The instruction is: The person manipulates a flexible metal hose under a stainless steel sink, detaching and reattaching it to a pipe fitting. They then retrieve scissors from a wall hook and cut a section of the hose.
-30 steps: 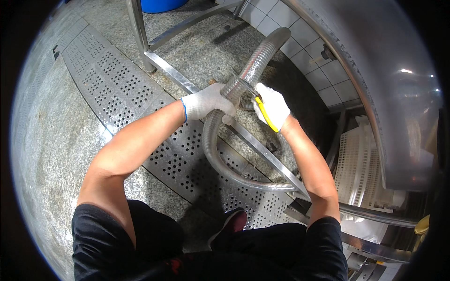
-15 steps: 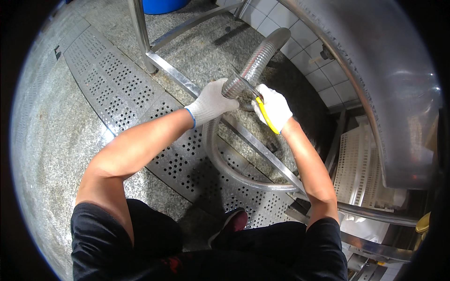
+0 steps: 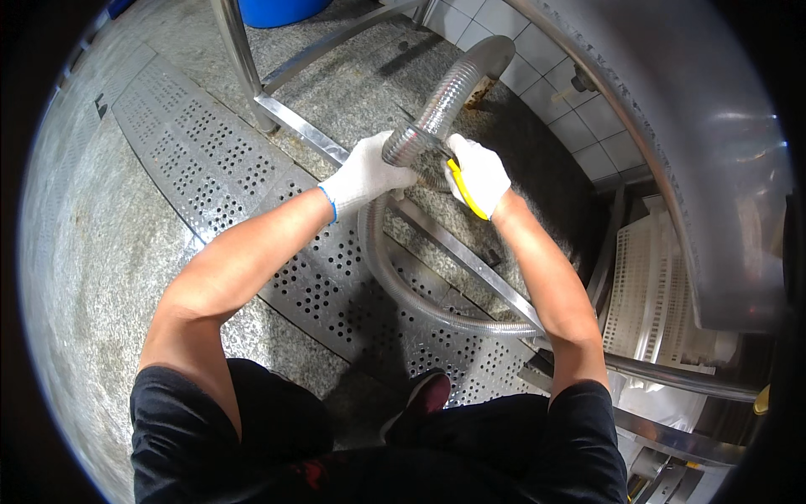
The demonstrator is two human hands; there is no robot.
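Observation:
A clear, ribbed hose (image 3: 445, 97) as thick as my wrist runs from the far end near the tiles toward me. My left hand (image 3: 368, 172), in a white knit glove with a blue cuff edge, is closed around its near part. In my right hand (image 3: 480, 175), also gloved in white, is a yellow-handled bladed tool (image 3: 467, 191). Its thin metal blade lies across the hose just beyond my left fingers. Whether it has one blade or two I cannot tell. Below my hands, a ribbed hose length (image 3: 395, 286) curves down and to the right.
A flat metal bar (image 3: 457, 256) crosses under my hands, joined to an upright leg (image 3: 237, 63) at left. Perforated drain plates (image 3: 218, 160) cross the stone floor. A large steel vessel (image 3: 714, 168) overhangs the right, above a white slotted crate (image 3: 638, 286). A blue container (image 3: 281, 10) stands far back.
Both hands, the hose and the tool have shifted slightly left in the picture; the view itself has moved a little. The grips are the same, and the blade still lies against the hose.

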